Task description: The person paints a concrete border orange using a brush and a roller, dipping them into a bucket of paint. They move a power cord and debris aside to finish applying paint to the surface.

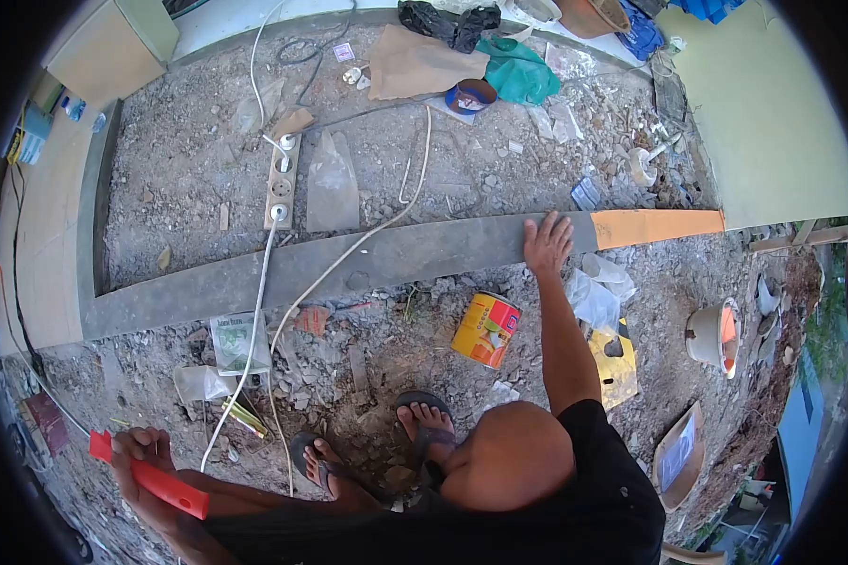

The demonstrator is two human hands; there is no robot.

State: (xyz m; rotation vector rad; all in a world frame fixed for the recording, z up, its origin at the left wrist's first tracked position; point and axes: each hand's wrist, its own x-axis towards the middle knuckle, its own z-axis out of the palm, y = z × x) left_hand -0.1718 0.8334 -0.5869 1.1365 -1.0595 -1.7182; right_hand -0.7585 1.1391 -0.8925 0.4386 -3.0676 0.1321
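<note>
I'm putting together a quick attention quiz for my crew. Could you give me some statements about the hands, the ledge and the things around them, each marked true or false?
1. The right hand is on the grey ledge. True.
2. The left hand is empty. False: it holds a red object.
3. The yellow tin is standing on top of the ledge. False: it is on the rough ground, on the person's side of the ledge.
4. The power strip has at least one plug in it. True.
5. The person's feet are bare, without any footwear. False: they wear sandals.
</note>
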